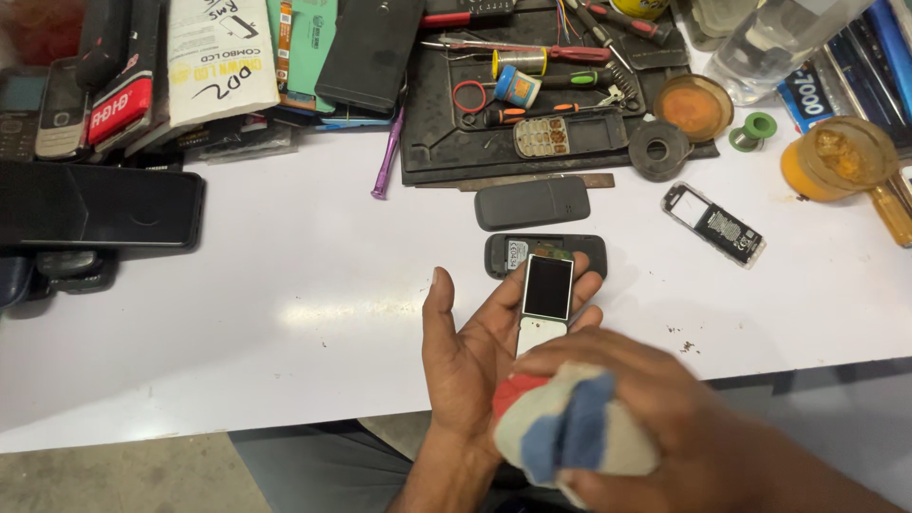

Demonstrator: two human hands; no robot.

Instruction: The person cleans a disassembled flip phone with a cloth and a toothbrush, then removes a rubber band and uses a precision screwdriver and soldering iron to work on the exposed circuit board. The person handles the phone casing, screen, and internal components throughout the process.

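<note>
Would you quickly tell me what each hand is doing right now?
Left hand: open, palm up, with the small phone board lying on its fingers.
Right hand: closed around a red, blue and beige cloth.

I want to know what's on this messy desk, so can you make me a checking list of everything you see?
Surface: white table, a few dark crumbs near its front edge.
Job's things: small phone board with a screen lying in the left hand; red, white and blue cloth bunched in the right hand.
Clutter: dark phone shell, grey back cover, clear phone frame, black mat with screwdrivers, keypad phones, boxes, orange-lidded jars.
Grippers: left hand open, palm up; right hand closed round the cloth.
Cables: coloured wires at the mat's far edge.
Surroundings: grey floor below the table.
</note>
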